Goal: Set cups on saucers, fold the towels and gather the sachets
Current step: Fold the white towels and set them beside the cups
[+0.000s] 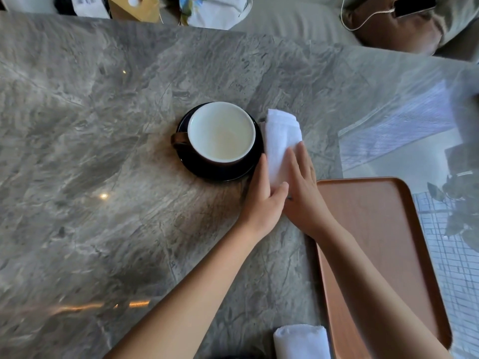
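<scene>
A dark cup with a white inside (pixel 221 132) stands on a black saucer (pixel 248 167) in the middle of the marble table, its handle pointing left. Right beside the saucer lies a folded white towel (pixel 281 133). My left hand (pixel 261 198) cups the towel's near left side, thumb over its near end. My right hand (pixel 303 187) lies flat with fingers together along the towel's right side. A second folded white towel (pixel 300 342) sits at the near edge. No sachets are in view.
A brown wooden tray (pixel 388 255) lies to the right, under my right forearm. The grey marble table (pixel 103 151) stretches left. Beyond its far edge are bags, a box and cushions (pixel 285 19). A glossy reflective area covers the table's right side.
</scene>
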Available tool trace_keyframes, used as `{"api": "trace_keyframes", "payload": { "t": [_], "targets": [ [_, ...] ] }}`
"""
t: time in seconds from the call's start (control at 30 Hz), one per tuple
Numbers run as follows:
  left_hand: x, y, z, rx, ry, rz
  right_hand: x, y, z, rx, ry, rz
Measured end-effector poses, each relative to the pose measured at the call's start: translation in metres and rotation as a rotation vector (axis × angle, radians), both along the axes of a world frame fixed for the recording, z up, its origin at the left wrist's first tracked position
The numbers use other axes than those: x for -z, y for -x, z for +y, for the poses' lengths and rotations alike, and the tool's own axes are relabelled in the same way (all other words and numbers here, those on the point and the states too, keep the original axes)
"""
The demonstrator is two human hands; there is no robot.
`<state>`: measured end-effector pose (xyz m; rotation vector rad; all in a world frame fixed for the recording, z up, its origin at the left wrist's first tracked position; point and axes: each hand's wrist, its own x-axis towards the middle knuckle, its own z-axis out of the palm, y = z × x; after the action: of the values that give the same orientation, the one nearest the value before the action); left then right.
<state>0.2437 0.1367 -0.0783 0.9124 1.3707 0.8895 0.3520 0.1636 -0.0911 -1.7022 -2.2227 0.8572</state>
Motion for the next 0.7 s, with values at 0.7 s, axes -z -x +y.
{"api": "trace_keyframes", "payload": {
  "t": [0.7],
  "targets": [
    [-0.004, 0.102, -0.135, 0.290, -0.111, 0.775, -0.036, 0.052, -0.104, -0.197, -0.075, -0.195]
  ]
}}
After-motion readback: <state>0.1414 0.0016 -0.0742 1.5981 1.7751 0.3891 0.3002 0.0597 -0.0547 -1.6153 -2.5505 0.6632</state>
